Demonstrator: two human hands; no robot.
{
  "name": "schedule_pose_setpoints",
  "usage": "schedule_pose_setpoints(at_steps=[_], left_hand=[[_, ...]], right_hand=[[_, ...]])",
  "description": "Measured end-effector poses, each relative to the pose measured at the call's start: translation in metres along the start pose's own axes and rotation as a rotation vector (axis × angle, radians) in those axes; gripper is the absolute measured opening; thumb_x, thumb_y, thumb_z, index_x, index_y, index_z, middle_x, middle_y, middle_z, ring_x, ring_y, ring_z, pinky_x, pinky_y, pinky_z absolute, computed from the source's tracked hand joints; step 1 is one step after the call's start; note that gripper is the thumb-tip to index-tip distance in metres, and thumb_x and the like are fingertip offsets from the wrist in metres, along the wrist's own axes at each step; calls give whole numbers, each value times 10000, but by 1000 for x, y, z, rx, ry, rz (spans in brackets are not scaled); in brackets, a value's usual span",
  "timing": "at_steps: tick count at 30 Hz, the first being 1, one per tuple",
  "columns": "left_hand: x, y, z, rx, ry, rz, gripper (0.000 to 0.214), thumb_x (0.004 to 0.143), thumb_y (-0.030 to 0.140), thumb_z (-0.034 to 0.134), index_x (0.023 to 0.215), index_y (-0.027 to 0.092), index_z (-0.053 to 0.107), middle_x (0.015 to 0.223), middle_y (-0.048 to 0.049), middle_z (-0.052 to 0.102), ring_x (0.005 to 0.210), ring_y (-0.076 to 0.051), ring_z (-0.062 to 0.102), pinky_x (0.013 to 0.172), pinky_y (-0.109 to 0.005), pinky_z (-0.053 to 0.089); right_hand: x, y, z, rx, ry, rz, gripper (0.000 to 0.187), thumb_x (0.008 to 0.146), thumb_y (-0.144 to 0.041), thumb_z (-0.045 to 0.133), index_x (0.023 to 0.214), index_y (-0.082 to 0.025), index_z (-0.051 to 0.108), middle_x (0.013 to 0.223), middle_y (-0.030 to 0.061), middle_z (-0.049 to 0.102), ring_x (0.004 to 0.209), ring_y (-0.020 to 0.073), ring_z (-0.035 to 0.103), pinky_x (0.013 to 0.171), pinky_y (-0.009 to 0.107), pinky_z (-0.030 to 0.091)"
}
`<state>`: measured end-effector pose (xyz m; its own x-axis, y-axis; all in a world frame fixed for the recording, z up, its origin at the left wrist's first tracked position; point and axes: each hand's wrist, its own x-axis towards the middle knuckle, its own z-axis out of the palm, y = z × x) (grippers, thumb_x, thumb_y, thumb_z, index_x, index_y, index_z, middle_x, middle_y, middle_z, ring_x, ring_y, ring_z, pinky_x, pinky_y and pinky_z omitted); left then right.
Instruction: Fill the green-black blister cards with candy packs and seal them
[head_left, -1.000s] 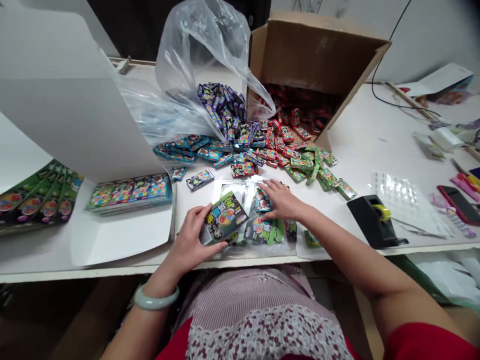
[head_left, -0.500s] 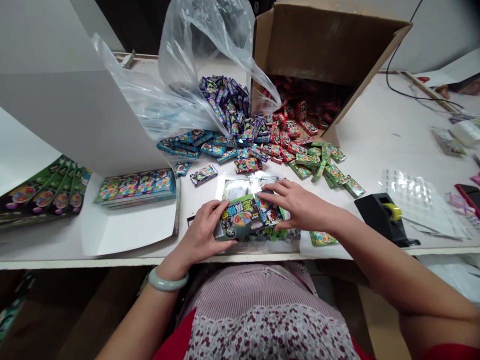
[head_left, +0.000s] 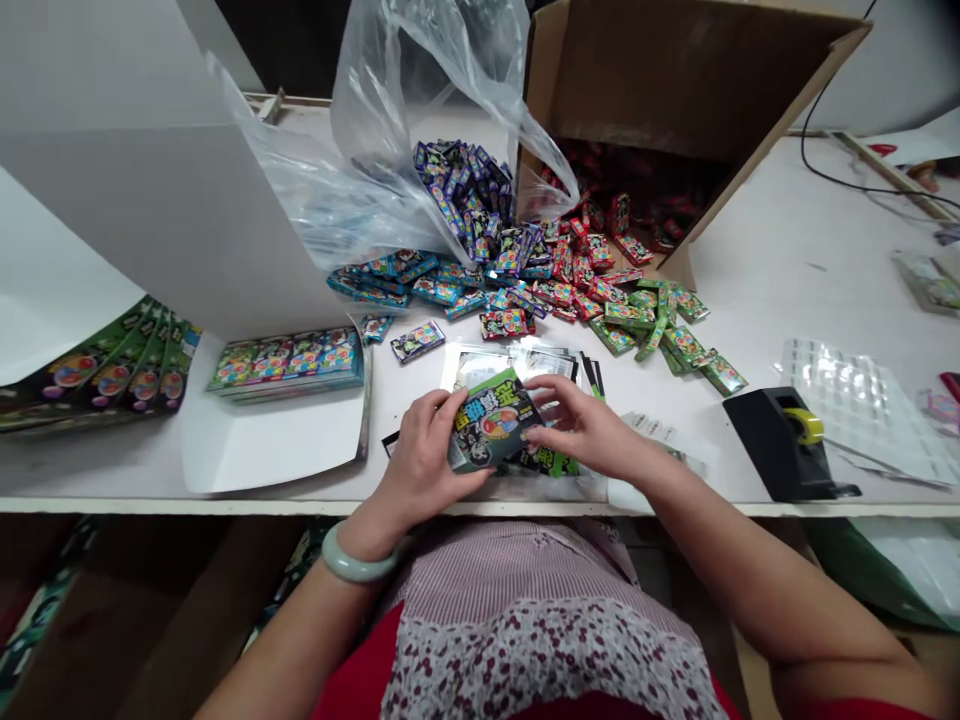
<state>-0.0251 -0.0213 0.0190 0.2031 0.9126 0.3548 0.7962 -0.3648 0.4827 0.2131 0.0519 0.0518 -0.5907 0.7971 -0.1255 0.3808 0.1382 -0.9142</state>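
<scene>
my left hand [head_left: 424, 455] and right hand [head_left: 581, 425] are both closed on a green printed packet [head_left: 491, 422], the left gripping its near side and the right pressing its far edge with the fingers. i'm holding it over some shiny pouches [head_left: 510, 365] near the front of the desk [head_left: 757, 280]. if my grip loosens, the packet could drop and knock those pouches out of line. a careless arm could also catch the loose heap of small packets [head_left: 510, 265] spilling from the cardboard box [head_left: 660, 80] and plastic bag [head_left: 405, 110]. the green packet looks flat and unbent, with a cartoon face and a round, colourful picture on its front, though my fingers hide part of it.
</scene>
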Motion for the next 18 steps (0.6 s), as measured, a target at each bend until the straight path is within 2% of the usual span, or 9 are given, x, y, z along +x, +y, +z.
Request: schedule_pose_setpoints(at_steps=[1, 3, 5, 7, 9, 11, 14, 18], left_hand=[[1, 3, -1, -28, -3, -6, 918, 618, 409, 798, 1378, 173, 341, 1260, -170, 452, 1165, -346, 454, 999, -541, 406], [4, 9, -2, -158, -28, -49, 857, 657, 424, 777, 1364, 194, 350, 1284, -161, 462, 1187, -335, 458, 1021, -536, 392], [6, 15, 2, -361, -4, -157, 670, 771, 385, 690, 1340, 222, 375, 1242, -131, 509, 1137, -283, 519, 998, -489, 431], [7, 20, 10, -590, 72, -292, 545, 852, 316, 601, 1342, 248, 372, 1171, -101, 550, 1050, -230, 581, 932, -421, 491], [4, 23, 19, -796, 115, -389, 601, 863, 280, 583, 1396, 277, 305, 1173, -95, 552, 1017, -210, 607, 884, -379, 525], [0, 24, 26, -953, 81, -418, 730, 857, 253, 591, 1457, 313, 179, 1232, -103, 539, 1034, -208, 616, 874, -365, 538], [-6, 23, 29, -1045, 16, -412, 813, 854, 231, 596, 1479, 346, 89, 1279, -100, 539, 1062, -210, 620, 879, -364, 546], [-12, 21, 28, -962, 34, -426, 787, 845, 249, 616, 1477, 328, 153, 1218, -86, 586, 1015, -208, 641, 866, -371, 555]], right_hand=[[0, 0, 2, 65, 4, 21, 403, 815, -254, 627, 1188, -276, 475, 982, 33, 600, 729, 140, 615, 638, 298, 530], [2, -4, 2, 120, 42, 11, 318, 828, -236, 591, 1137, -262, 523, 864, 2, 589, 621, 105, 566, 577, 273, 492], [6, -9, 0, 146, 116, -49, 306, 820, -241, 598, 1121, -264, 542, 870, -1, 588, 640, 102, 560, 606, 277, 489], [9, -11, 1, 217, 254, -119, 392, 784, -251, 646, 1148, -283, 503, 954, 4, 588, 699, 106, 578, 669, 290, 505], [10, -7, 8, 321, 378, -150, 455, 741, -267, 693, 1137, -293, 471, 1008, 8, 582, 764, 117, 598, 718, 298, 516], [8, 2, 20, 388, 421, -126, 394, 738, -290, 697, 1075, -281, 494, 964, 6, 594, 815, 132, 608, 757, 306, 519], [3, 14, 38, 407, 440, -82, 319, 777, -293, 657, 1070, -279, 531, 930, 8, 612, 844, 140, 610, 797, 318, 513], [-5, 19, 44, 287, 447, -70, 297, 816, -278, 611, 1109, -263, 566, 893, 13, 620, 751, 130, 592, 714, 295, 502]])
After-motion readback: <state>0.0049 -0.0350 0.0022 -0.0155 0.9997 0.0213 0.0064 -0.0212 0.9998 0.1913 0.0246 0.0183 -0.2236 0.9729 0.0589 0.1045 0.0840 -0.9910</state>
